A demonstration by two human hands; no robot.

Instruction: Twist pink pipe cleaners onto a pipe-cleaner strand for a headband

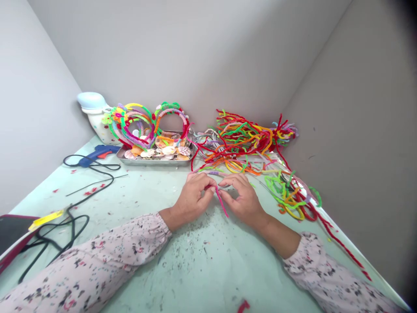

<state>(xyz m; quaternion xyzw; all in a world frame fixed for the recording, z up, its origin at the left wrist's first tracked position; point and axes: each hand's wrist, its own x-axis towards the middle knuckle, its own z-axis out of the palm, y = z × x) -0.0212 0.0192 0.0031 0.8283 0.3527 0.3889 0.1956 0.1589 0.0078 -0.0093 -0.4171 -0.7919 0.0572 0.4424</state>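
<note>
My left hand [194, 198] and my right hand [241, 199] meet over the pale green table [182, 265], fingers pinched together on a pink pipe cleaner [222, 205]. Its loose end hangs down between the two hands. Both hands are closed on it. Just behind them lies a tangled heap of coloured pipe cleaners [243, 141]. More loops of green, yellow and red pipe cleaners [291, 198] lie to the right of my right hand.
A metal tray of seashells [156, 153] stands at the back, with pipe-cleaner headbands [146, 124] propped on it. A blue glue gun [97, 154] and its black cable [70, 213] lie left. A white container [94, 111] sits in the corner. Walls close in on three sides.
</note>
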